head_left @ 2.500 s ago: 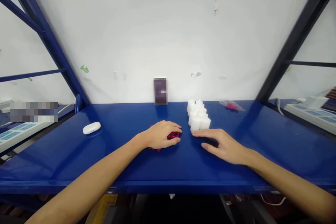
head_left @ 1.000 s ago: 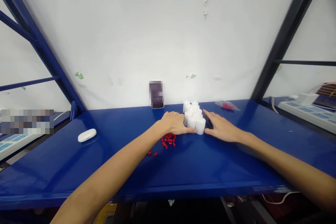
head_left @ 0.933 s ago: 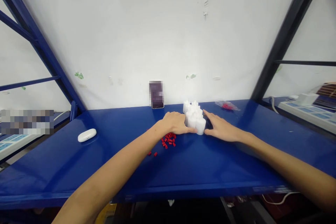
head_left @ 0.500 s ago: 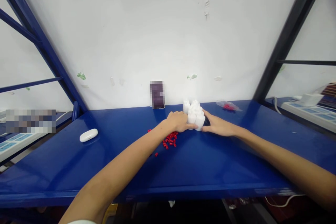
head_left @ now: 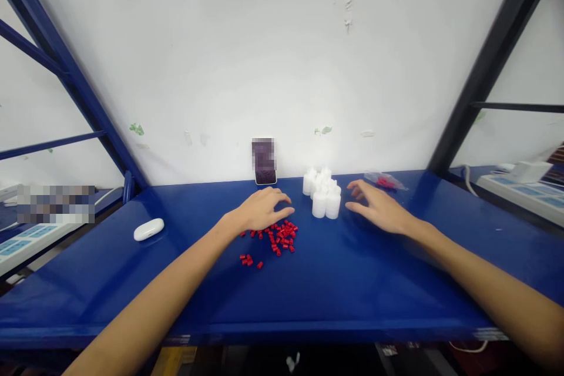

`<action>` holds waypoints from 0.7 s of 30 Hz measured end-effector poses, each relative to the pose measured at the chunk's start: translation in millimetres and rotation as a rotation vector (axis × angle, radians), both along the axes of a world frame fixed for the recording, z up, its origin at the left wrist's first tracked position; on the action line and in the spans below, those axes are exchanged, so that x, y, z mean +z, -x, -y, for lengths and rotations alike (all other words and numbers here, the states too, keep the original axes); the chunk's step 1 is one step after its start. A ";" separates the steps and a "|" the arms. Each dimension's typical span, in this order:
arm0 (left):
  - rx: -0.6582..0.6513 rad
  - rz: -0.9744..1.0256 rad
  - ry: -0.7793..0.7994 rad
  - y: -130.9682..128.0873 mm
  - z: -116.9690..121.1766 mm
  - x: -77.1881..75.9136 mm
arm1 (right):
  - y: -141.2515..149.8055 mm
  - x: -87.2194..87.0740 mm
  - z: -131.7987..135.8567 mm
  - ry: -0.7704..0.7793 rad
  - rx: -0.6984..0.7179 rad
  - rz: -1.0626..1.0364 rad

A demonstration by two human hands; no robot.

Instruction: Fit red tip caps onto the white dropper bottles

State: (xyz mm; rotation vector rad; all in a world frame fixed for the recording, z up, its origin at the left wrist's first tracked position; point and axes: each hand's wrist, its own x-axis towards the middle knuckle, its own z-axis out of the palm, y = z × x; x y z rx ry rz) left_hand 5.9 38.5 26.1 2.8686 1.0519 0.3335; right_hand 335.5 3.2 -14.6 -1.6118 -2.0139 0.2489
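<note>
Several small white bottles (head_left: 325,192) with narrow tips stand upright in a tight cluster on the blue tabletop (head_left: 343,282). My left hand (head_left: 263,208) is just left of them, fingers apart and holding nothing. Under and in front of it lie many loose red caps (head_left: 282,238), a few of them partly hidden by the hand. My right hand (head_left: 374,205) is to the right of the bottles, its fingers spread, curved toward them and not touching.
A phone (head_left: 265,161) leans upright against the white wall. A white oval case (head_left: 148,229) lies at the left. Behind my right hand is a clear bag (head_left: 385,181) with red pieces in it. Power strips (head_left: 35,234) show beyond the left frame post.
Both hands have let go of the bottle cluster. My left hand has moved left over the red caps, and my right hand has drawn back to the right.
</note>
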 end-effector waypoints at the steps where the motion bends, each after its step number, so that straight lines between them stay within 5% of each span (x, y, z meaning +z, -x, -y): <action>1: -0.031 0.027 0.012 6.9 4.0 -2.0 | 1.4 2.3 1.9 -0.056 -0.011 -0.006; 14: -0.149 0.007 0.014 -0.4 11.8 -18.6 | 32.3 9.4 14.6 -0.413 0.178 0.077; 21: -0.159 0.009 0.014 -2.6 15.5 -24.3 | 37.8 2.2 18.6 -0.386 0.188 0.198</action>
